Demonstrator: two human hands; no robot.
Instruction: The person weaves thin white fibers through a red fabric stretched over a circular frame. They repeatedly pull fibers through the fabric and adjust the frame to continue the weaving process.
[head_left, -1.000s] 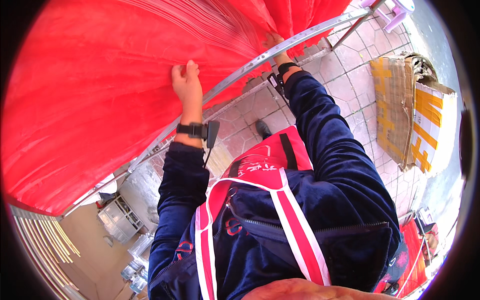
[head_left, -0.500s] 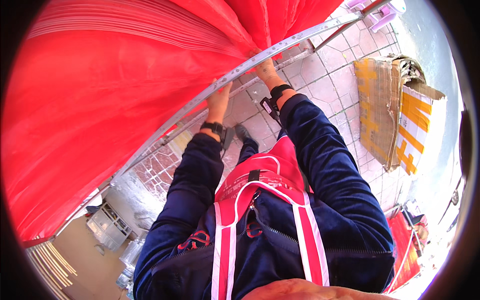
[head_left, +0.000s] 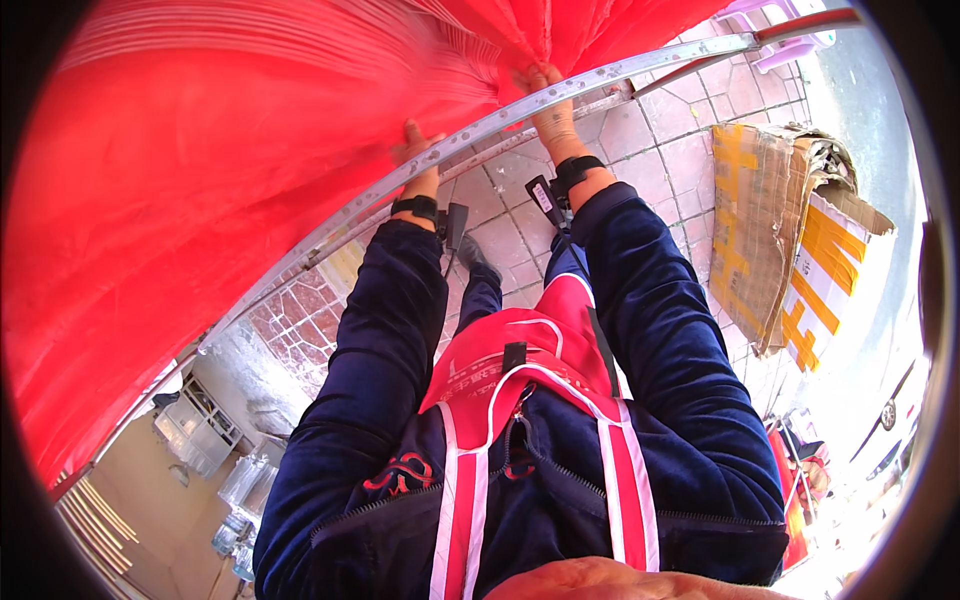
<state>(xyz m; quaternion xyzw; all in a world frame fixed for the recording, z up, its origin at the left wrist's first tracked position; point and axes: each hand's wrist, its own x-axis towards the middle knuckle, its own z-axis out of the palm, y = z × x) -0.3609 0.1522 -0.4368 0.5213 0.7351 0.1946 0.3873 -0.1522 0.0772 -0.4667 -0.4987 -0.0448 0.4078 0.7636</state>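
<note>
Both the left hand and right hand clutch the red fabric (filling the upper left) along the metal rail; gathering evenly would likely prevent snagging.

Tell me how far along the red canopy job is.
Done: red fabric already lies over the metal bar. In hand: left hand and right hand grip the fabric at the bar. Left: bunched fabric by the right hand is not yet spread.

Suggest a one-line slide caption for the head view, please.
Both hands, left hand and right hand, grip red fabric along a metal pole above tiled pavement.
</note>
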